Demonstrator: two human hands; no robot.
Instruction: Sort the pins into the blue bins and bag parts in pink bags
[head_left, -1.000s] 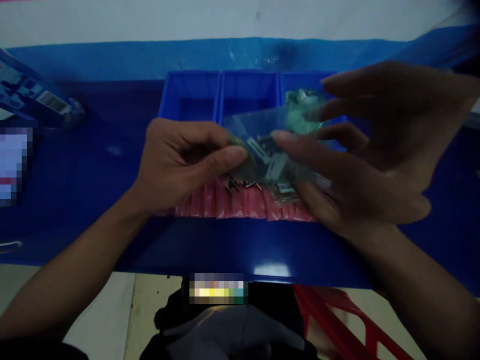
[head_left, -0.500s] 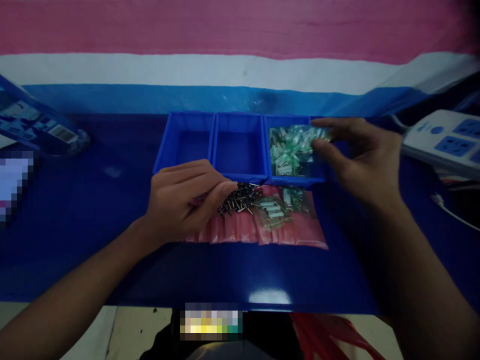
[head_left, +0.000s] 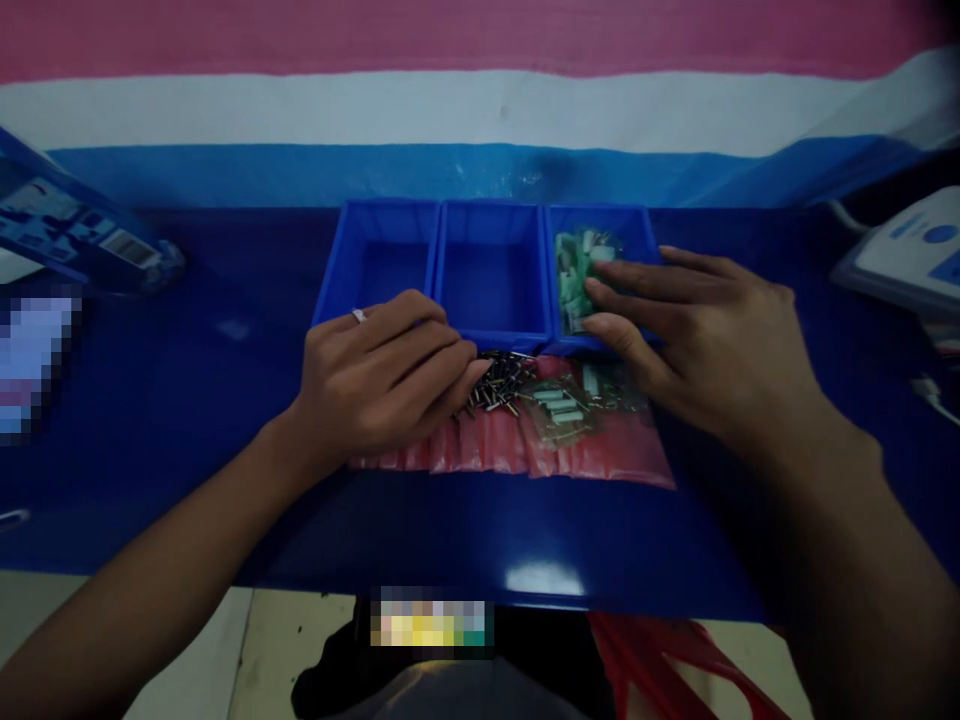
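Observation:
My right hand (head_left: 697, 325) is over the right blue bin (head_left: 637, 225), its fingers stretched out and apart. Its fingertips are at a clear bag of white and green parts (head_left: 577, 280) lying inside that bin. My left hand (head_left: 390, 375), with a ring on one finger, is closed, fingers pressed together, just in front of the other bins. Beside its thumb lies a heap of small dark metal pins (head_left: 504, 382) on pink plastic packaging (head_left: 615, 455). Whatever the left fingers hold is hidden. A small clear bag of pale cylinders (head_left: 559, 408) rests on the pink plastic.
The left bin (head_left: 390, 215) and middle bin (head_left: 495, 218) stand joined in a row with the right one. A blue printed pack (head_left: 82, 225) and a blurred-out screen (head_left: 34, 365) are at left. A white power strip (head_left: 911, 245) stands at right, with a white cable (head_left: 934, 400).
My right hand has let go of the bag of parts, which now lies lower in the right bin, and its fingers have spread. The left hand stays closed by the pins. The view has shifted slightly.

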